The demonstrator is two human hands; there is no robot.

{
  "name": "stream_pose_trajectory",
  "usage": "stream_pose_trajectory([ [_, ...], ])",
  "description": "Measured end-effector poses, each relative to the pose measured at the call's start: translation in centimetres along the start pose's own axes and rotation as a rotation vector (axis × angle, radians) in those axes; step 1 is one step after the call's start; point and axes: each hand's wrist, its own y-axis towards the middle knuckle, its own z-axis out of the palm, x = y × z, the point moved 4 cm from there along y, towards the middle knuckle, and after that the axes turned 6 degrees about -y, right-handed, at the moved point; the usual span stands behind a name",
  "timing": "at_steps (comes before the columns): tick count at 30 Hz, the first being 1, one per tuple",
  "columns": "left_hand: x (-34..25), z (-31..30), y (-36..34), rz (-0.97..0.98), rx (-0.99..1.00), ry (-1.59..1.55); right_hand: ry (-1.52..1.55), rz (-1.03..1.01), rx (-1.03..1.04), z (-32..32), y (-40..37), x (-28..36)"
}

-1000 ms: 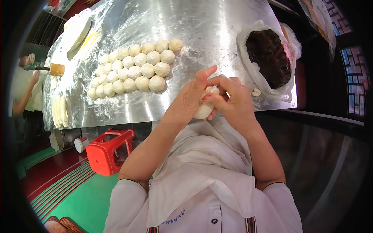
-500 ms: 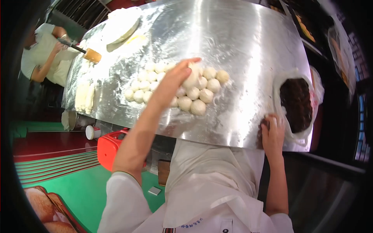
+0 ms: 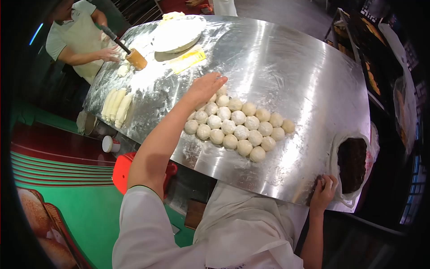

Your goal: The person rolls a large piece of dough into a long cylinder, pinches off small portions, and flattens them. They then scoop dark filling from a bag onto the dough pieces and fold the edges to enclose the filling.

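My left hand reaches over the far left end of a cluster of round dough balls. Its fingers stretch out flat and partly cover the balls beneath. The pale, lightly floured balls lie packed in slanting rows on the steel table. At the table's near edge, on the right, my right hand has its fingers curled in, with a small dark spot at the fingertips; I cannot tell what it holds. Just beside it stands a white plastic bag, open at the top, with a dark brown filling inside.
Dough rolls lie at the table's left. Across the far left corner, a person works by a wooden mallet. A large floured white round and a yellow sheet lie nearby. A red container stands below the edge.
The view has shifted, so the table sits lower and further right. My left hand has drawn back from the middle of the dough balls to their far left end. My right hand stays beside the bag.
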Motion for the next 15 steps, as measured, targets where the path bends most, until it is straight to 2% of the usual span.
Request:
stream_pose_trajectory([
  [1, 0.8, -0.6, -0.7, -0.022, -0.024, 0.007, -0.034, -0.005, 0.0, -0.1, 0.1, 0.3],
  [2, 1.7, -1.8, -1.6, 0.038, -0.096, -0.027, -0.056, -0.087, 0.02, -0.2, 0.2, 0.5],
  [3, 3.0, -3.7, -2.8, 0.099, -0.17, -0.049, -0.04, -0.085, 0.024, 0.1, 0.0, -0.2],
  [4, 4.4, -5.6, -4.1, 0.123, -0.281, 0.064, -0.051, -0.04, 0.038, 0.0, -0.1, 0.1],
  [5, 6.7, -7.5, -4.9, 0.103, -0.301, 0.086, -0.169, -0.114, 0.016, -0.2, 0.0, 0.4],
  [7, 12.4, -12.0, -6.9, -0.036, -0.603, 0.315, -0.202, -0.185, -0.009, -0.6, 0.1, 0.6],
  [9, 18.5, -16.2, -9.1, -0.246, -0.712, 0.489, -0.196, -0.208, 0.0, -0.5, 0.2, 0.7],
  [11, 24.7, -18.8, -11.7, -0.475, -0.756, 0.625, -0.199, -0.223, 0.003, -0.4, 0.2, 0.9],
  [12, 26.2, -18.3, -12.3, -0.475, -0.761, 0.62, -0.187, -0.215, -0.001, -0.4, 0.3, 0.9],
  [14, 28.7, -16.7, -14.7, -0.71, -0.729, 0.57, -0.175, -0.211, -0.01, -0.4, 0.3, 1.1],
  [15, 28.2, -16.0, -15.3, -0.71, -0.735, 0.566, -0.17, -0.203, -0.014, -0.3, 0.4, 1.1],
])
